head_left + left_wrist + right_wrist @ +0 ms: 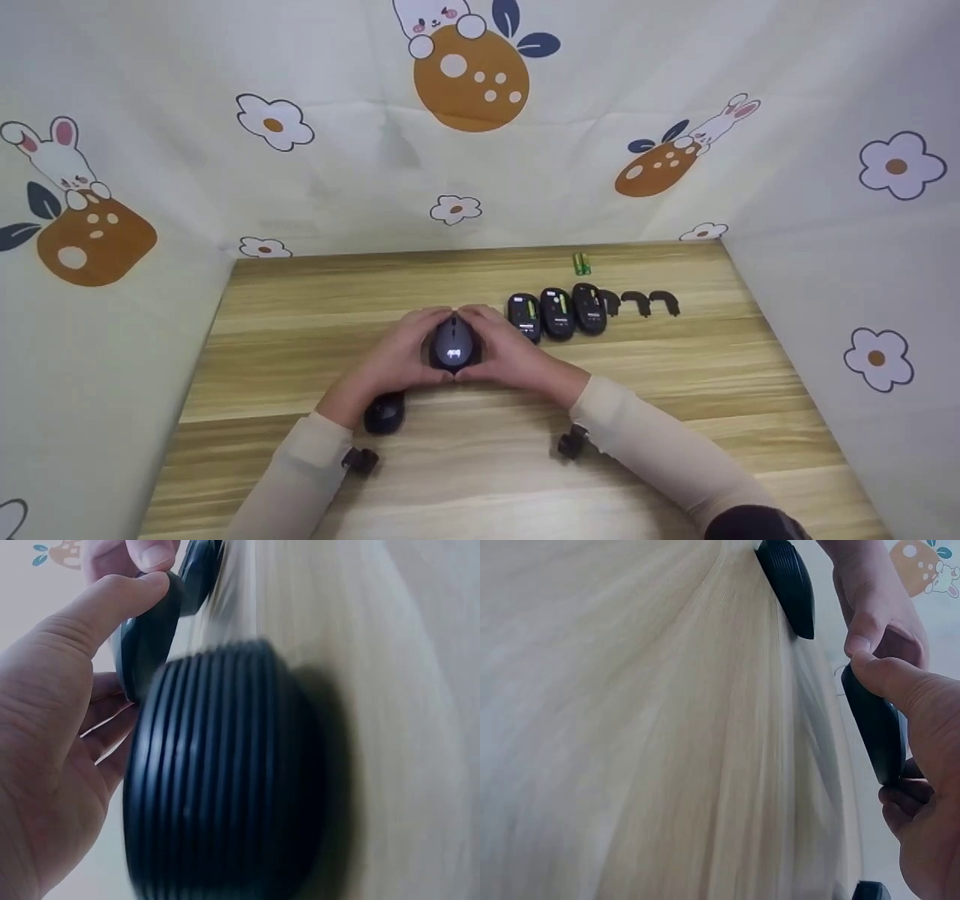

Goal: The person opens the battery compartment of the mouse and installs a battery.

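A dark computer mouse (pixel 454 341) is held between both hands, buttons facing away from the body and top shell up. My left hand (pixel 401 349) grips its left side and my right hand (pixel 504 349) its right side, with the thumbs meeting at the rear end. In the right wrist view the held mouse (pixel 874 724) is raised above the table, thumb on one end and fingers at the other. Another dark mouse (pixel 385 414) sits by the left wrist; its ribbed side (pixel 210 780) fills much of the left wrist view.
Right of the hands, three mice (pixel 557 313) lie bottom up in a row, green batteries showing in them. Beside them are several curved black covers (pixel 636 302). Two green batteries (pixel 582 264) lie behind, near the patterned cloth wall (pixel 360 180). All rest on a wood-grain table (pixel 480 480).
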### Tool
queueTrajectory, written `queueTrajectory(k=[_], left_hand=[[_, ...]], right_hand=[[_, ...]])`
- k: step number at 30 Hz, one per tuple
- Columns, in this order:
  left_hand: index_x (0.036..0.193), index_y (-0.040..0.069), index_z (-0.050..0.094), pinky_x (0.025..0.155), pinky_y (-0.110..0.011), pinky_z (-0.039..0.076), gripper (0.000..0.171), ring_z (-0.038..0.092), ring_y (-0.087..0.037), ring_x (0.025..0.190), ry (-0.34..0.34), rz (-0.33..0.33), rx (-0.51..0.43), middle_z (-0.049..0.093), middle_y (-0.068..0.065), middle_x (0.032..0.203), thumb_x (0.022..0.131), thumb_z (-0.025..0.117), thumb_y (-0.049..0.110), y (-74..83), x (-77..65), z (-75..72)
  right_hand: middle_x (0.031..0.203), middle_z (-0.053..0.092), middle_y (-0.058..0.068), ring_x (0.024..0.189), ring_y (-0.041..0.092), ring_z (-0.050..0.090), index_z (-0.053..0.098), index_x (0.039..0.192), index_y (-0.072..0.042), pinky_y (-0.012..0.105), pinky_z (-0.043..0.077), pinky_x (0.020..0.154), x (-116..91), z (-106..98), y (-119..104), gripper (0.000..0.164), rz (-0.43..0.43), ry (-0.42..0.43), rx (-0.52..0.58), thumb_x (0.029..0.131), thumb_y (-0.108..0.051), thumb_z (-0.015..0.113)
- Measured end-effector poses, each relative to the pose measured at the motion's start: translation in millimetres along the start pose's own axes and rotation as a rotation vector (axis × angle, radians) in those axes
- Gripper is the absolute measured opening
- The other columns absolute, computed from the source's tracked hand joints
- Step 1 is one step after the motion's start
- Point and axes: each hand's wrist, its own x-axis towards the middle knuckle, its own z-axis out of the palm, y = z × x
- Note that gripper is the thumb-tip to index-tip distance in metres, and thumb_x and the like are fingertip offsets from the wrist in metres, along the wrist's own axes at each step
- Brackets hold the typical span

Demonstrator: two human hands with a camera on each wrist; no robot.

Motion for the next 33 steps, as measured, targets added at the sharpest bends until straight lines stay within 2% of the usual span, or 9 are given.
queueTrajectory(k=[10, 17, 23, 28, 33], left_hand=[[0.167, 0.005, 0.045, 0.129, -0.056, 0.036, 0.107, 0.043, -0.037, 0.156, 0.031, 0.038, -0.014, 0.046, -0.015, 0.170, 0.080, 0.100, 0.034, 16.1, 4.9, 13.2], [0.166, 0.004, 0.046, 0.128, -0.052, 0.039, 0.105, 0.046, -0.034, 0.153, 0.054, 0.089, 0.010, 0.049, -0.014, 0.167, 0.080, 0.099, 0.035, 24.2, 10.5, 21.9], [0.167, 0.007, 0.045, 0.128, -0.052, 0.038, 0.105, 0.044, -0.032, 0.155, 0.057, 0.097, 0.003, 0.047, -0.011, 0.169, 0.081, 0.098, 0.037, 31.4, 13.8, 29.6], [0.168, 0.006, 0.043, 0.129, -0.053, 0.036, 0.107, 0.042, -0.031, 0.157, 0.059, 0.112, -0.033, 0.044, -0.009, 0.172, 0.081, 0.098, 0.036, 38.0, 14.2, 33.9], [0.169, 0.009, 0.043, 0.129, -0.053, 0.037, 0.108, 0.042, -0.029, 0.157, 0.085, 0.129, -0.036, 0.044, -0.006, 0.172, 0.081, 0.097, 0.038, 41.2, 12.9, 37.5]], right_hand=[[0.168, 0.045, 0.009, 0.155, 0.029, 0.044, 0.043, 0.168, -0.005, 0.047, 0.037, 0.130, -20.7, -15.8, 2.1, 0.107, 0.013, 0.003, -0.015, 0.083, -0.039, 0.099], [0.170, 0.043, 0.007, 0.157, 0.026, 0.042, 0.042, 0.169, -0.006, 0.045, 0.035, 0.131, -33.5, -24.7, 5.3, 0.110, 0.011, 0.010, -0.022, 0.082, -0.041, 0.099], [0.172, 0.041, 0.003, 0.159, 0.025, 0.039, 0.043, 0.169, -0.006, 0.045, 0.032, 0.132, -44.7, -32.0, 8.2, 0.109, 0.012, 0.011, -0.023, 0.083, -0.043, 0.098], [0.172, 0.041, 0.005, 0.159, 0.026, 0.039, 0.042, 0.169, -0.005, 0.044, 0.032, 0.132, -53.4, -36.4, 10.7, 0.109, -0.010, 0.021, -0.034, 0.084, -0.043, 0.098], [0.173, 0.039, 0.008, 0.160, 0.028, 0.038, 0.041, 0.170, -0.006, 0.048, 0.033, 0.132, -60.5, -39.1, 12.0, 0.109, -0.049, 0.042, -0.007, 0.085, -0.045, 0.096]])
